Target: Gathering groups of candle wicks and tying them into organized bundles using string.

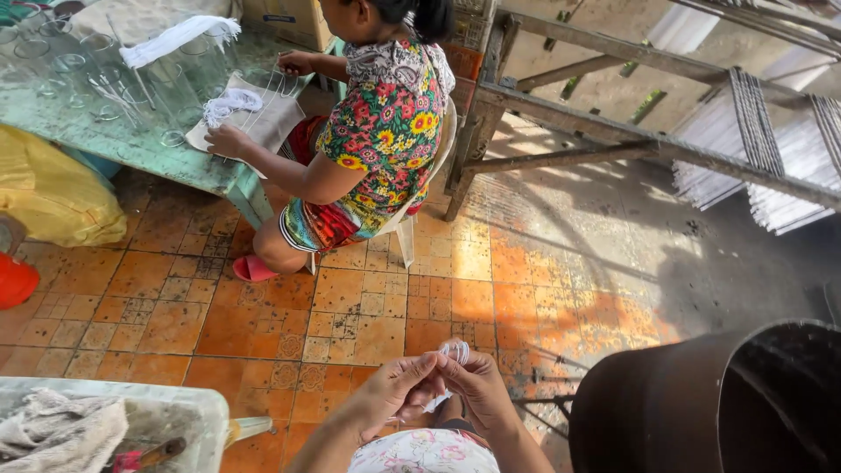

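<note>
Head view: my left hand [399, 385] and my right hand [477, 390] meet low in the middle of the frame, fingertips pinched together on a small bundle of white thread [453, 352]. A loop of it rises just above my fingers and a strand trails down between my palms. Both hands are closed narrow around it, above my lap and the orange tiled floor [263, 324].

To my right stands a big dark drum [701, 403], open at the top. At lower left is a clear plastic tub [188, 412] with a grey rag [57, 429] inside.

Across from me another person in a flowered blouse [385, 123] sits on a white chair at a green worktop [79, 131], both hands on white thread there, near rows of clear glasses [61, 52]. A wooden frame [613, 149] holding white strands stands behind.
</note>
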